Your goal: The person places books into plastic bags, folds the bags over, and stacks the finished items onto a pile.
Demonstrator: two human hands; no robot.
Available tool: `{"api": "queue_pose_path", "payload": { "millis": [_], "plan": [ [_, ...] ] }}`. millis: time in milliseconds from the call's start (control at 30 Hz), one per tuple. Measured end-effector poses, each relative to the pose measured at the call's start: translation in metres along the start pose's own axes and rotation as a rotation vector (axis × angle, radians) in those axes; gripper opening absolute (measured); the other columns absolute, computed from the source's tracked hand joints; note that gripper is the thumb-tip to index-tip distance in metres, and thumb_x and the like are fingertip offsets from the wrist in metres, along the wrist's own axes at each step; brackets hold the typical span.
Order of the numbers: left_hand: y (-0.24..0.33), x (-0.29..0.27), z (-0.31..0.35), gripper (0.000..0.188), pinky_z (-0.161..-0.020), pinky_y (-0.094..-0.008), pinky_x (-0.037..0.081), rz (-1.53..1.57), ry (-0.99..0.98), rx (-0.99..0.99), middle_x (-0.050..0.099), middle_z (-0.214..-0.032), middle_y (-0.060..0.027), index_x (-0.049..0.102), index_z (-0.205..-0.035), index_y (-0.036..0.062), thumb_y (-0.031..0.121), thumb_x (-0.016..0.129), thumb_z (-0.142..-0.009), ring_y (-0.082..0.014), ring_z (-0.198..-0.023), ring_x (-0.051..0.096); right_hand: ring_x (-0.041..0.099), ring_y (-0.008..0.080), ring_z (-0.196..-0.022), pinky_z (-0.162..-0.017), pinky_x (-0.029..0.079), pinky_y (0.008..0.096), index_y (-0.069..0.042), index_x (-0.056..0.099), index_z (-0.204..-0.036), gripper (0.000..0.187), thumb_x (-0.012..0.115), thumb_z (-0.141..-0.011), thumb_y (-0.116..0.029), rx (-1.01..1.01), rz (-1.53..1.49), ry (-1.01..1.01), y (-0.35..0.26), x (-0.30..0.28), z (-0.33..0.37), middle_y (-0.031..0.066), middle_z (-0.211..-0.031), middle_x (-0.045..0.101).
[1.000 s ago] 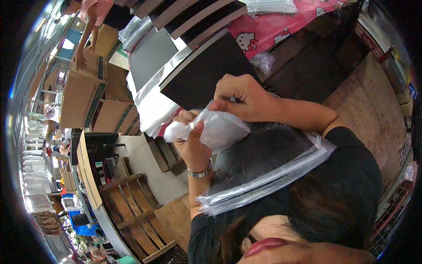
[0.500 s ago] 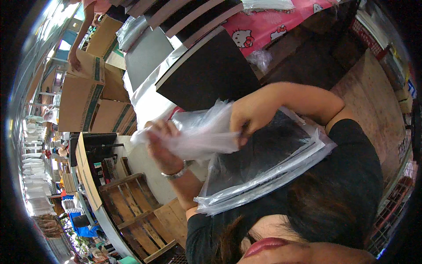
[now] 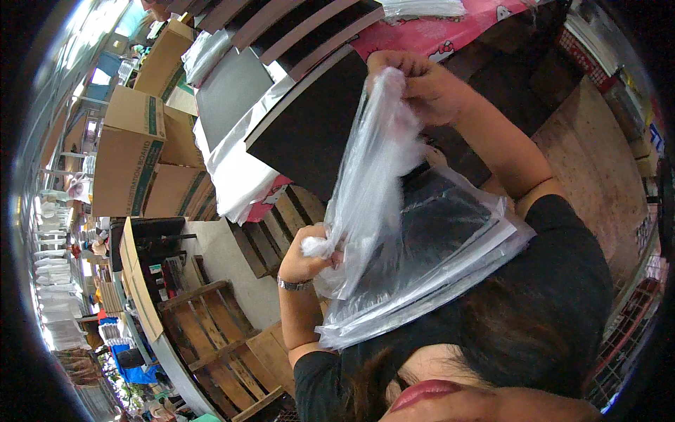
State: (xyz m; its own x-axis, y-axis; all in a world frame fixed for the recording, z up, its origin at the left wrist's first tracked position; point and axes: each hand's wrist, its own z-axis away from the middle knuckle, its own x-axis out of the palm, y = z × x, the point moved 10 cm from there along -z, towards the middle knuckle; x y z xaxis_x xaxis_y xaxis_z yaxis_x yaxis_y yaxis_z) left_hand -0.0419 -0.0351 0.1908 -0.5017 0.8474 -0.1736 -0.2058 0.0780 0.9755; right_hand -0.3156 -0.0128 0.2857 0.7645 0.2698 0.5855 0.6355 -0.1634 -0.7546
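A length of thin, clear plastic bag [image 3: 365,169] is stretched between my two hands. My left hand [image 3: 302,264], with a metal watch band at the wrist, is closed around its lower end, and a bunched white tip sticks out of the fist. Higher up and to the right, my right hand [image 3: 422,91] grips the gathered upper end. Against my chest rests a stack of flat clear plastic sheets or bags [image 3: 429,295], its layered edges toward me. Where the held plastic meets this stack I cannot tell.
Black flat boards [image 3: 302,119] lie on a white-covered table ahead, beside a pink cartoon-print cloth [image 3: 457,35]. Cardboard boxes [image 3: 130,155] are stacked to the left. A wooden pallet [image 3: 218,344] lies on the floor at lower left.
My right hand has moved up and away from me, pulling the plastic long. My left hand has come down and slightly right, still holding it. The other person's arm at upper left has mostly left view.
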Motion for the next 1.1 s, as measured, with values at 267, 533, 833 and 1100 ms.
{"api": "queue_pose_path", "payload": {
  "millis": [267, 533, 833, 1100],
  "plan": [
    [-0.005, -0.022, 0.009, 0.061, -0.070, -0.0330, 0.048, 0.379, 0.027, 0.023, 0.062, -0.089, -0.0132, 0.057, -0.106, -0.0051, 0.033, 0.078, -0.062, -0.0213, -0.075, 0.058, 0.061, 0.0142, -0.076, -0.069, 0.049, 0.0265, -0.002, 0.061, -0.085, 0.019, 0.073, -0.071, -0.007, 0.055, 0.409, -0.306, 0.008, 0.006, 0.008, 0.0046, -0.082, 0.063],
    [0.018, -0.063, 0.009, 0.045, -0.086, -0.0496, 0.047, 0.787, 0.071, 0.362, 0.060, -0.105, -0.0215, 0.055, -0.108, -0.0084, 0.025, 0.060, -0.079, -0.0298, -0.091, 0.062, 0.059, 0.0147, -0.089, -0.075, 0.050, 0.0283, -0.002, 0.055, -0.110, 0.051, 0.073, -0.074, -0.033, 0.200, 0.469, -0.292, 0.029, -0.002, 0.006, 0.0071, -0.102, 0.059],
    [0.015, -0.134, -0.059, 0.028, -0.076, -0.0281, 0.043, -0.038, 0.904, 0.146, 0.053, -0.093, -0.0101, 0.057, -0.107, -0.0023, -0.002, 0.049, -0.080, -0.0171, -0.080, 0.051, 0.056, 0.0183, -0.076, -0.067, 0.046, 0.0293, -0.011, 0.046, -0.128, 0.056, 0.057, -0.074, -0.006, -0.165, 1.320, 0.376, -0.021, -0.057, -0.037, 0.0069, -0.085, 0.056],
    [0.070, -0.052, -0.021, 0.052, -0.052, -0.0222, 0.038, -0.563, 0.925, 0.112, 0.047, -0.067, -0.0019, 0.040, -0.132, -0.0007, -0.003, 0.049, -0.081, -0.0079, -0.057, 0.042, 0.053, 0.0350, -0.099, -0.082, 0.048, 0.0395, -0.015, 0.048, -0.128, 0.057, 0.056, -0.073, -0.002, -0.508, 1.768, 0.272, 0.005, -0.015, 0.024, 0.0179, -0.115, 0.043]
  ]
}}
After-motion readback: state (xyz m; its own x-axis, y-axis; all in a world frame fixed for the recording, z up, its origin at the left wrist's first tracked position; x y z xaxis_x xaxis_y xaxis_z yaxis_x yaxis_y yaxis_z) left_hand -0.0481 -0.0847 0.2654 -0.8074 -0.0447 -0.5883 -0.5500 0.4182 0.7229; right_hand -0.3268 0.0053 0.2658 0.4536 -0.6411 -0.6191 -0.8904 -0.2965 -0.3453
